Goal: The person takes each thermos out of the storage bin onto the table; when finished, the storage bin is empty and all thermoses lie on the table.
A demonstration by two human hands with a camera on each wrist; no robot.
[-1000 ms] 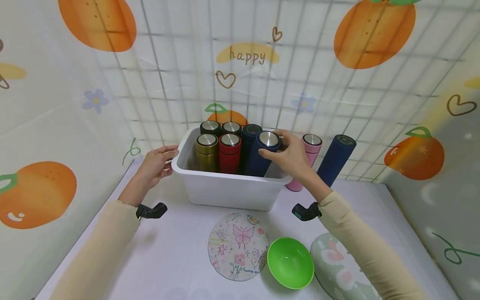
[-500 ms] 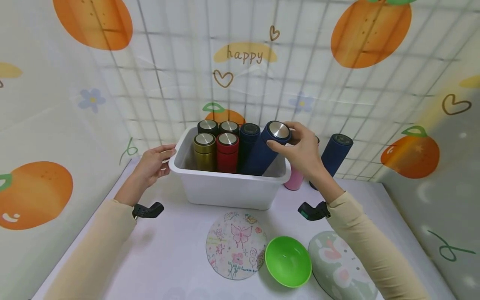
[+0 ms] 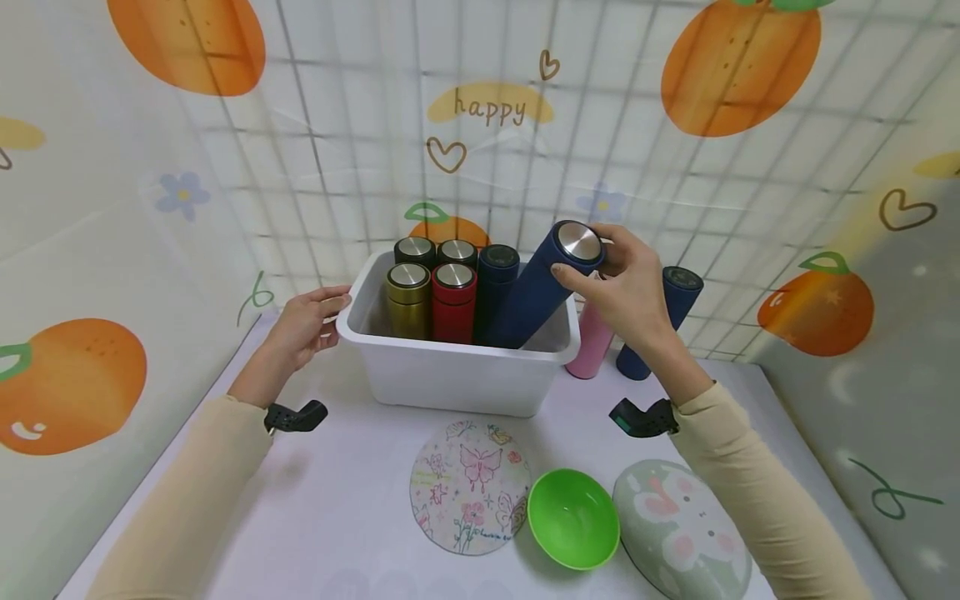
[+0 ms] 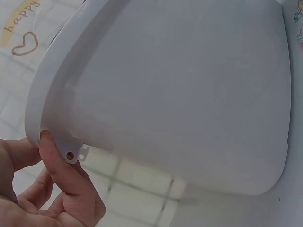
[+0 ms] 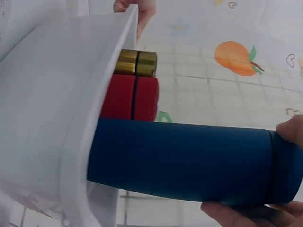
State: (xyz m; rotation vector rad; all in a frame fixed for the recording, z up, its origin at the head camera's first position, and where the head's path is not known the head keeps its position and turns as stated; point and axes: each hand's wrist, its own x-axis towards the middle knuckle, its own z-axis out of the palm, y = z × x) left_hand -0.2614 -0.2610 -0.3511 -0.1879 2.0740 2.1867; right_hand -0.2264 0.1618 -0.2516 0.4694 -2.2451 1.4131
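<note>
My right hand (image 3: pixel 632 292) grips a dark blue thermos bottle (image 3: pixel 531 298) near its steel-topped lid. The bottle leans to the right, its lower end inside the white plastic tub (image 3: pixel 453 380) and its top above the rim. In the right wrist view, thumb and fingers lie on opposite sides of the bottle (image 5: pixel 189 161). My left hand (image 3: pixel 302 327) pinches the tub's left rim between thumb and bent forefinger, as the left wrist view shows. Inside the tub stand a gold thermos (image 3: pixel 409 304), a red thermos (image 3: pixel 453 304), another blue one (image 3: pixel 498 279) and two black-bodied ones behind.
Right of the tub stand a pink thermos (image 3: pixel 589 346) and a navy thermos (image 3: pixel 675 304). In front lie a round patterned mat (image 3: pixel 471 492), a green bowl (image 3: pixel 573 521) and a grey-green rabbit-print item (image 3: pixel 678 533). A printed curtain over a grid rises behind.
My right hand has moved up and right, drawing the blue thermos higher and tilting it further right. The left hand keeps its hold on the tub rim.
</note>
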